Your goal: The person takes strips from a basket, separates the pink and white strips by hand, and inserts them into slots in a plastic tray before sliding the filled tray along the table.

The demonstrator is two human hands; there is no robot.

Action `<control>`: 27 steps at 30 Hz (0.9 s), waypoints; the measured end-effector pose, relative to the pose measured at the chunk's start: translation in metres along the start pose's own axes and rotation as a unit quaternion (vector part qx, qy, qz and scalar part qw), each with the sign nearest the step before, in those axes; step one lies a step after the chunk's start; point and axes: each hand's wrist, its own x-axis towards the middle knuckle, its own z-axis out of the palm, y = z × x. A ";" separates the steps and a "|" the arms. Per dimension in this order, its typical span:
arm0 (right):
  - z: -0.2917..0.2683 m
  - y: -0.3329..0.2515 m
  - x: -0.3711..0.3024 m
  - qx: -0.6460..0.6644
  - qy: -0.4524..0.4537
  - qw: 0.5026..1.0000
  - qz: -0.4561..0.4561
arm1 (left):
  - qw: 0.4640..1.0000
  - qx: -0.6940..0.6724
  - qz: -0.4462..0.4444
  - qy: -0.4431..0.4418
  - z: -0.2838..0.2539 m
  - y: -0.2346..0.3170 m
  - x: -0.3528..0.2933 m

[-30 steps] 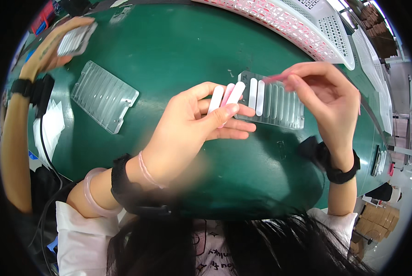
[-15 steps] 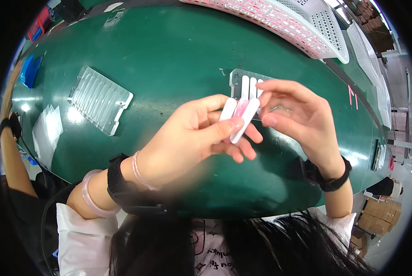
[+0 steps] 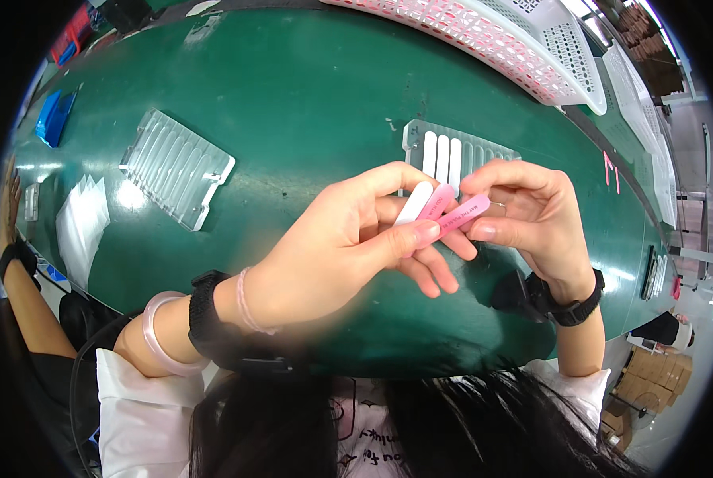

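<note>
My left hand [image 3: 340,247] holds a small fan of flat sticks, one white [image 3: 414,203] and two pink [image 3: 440,203], pinched between thumb and fingers above the green table [image 3: 293,80]. My right hand [image 3: 523,215] pinches the end of the outermost pink stick [image 3: 464,215]. Just beyond the hands lies a clear grooved tray [image 3: 468,151] with three white sticks [image 3: 442,155] laid in its left grooves.
A second clear grooved tray [image 3: 177,167] lies on the left of the table, next to a stack of white sheets [image 3: 82,227]. White and pink perforated baskets [image 3: 515,40] stand at the far edge. Another person's forearm [image 3: 22,295] is at the left rim.
My right hand came back from the tray to the sticks in my left hand and took hold of a pink one. The other person's arm drew back to the left rim.
</note>
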 end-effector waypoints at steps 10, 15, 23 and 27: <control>-0.021 -0.011 0.015 -0.553 0.079 0.785 -0.268 | 0.998 -0.015 -0.012 0.060 -0.005 -0.001 0.000; -0.011 0.002 0.004 -0.724 -0.068 0.648 -0.225 | 0.998 -0.034 -0.020 0.052 -0.006 -0.002 -0.001; -0.005 -0.005 -0.026 -0.692 -0.081 0.694 -0.181 | 0.998 -0.028 0.005 0.050 -0.003 -0.003 0.000; 0.004 -0.002 -0.022 -0.395 0.030 0.910 -0.121 | 1.000 -0.007 -0.010 0.022 0.000 -0.002 0.000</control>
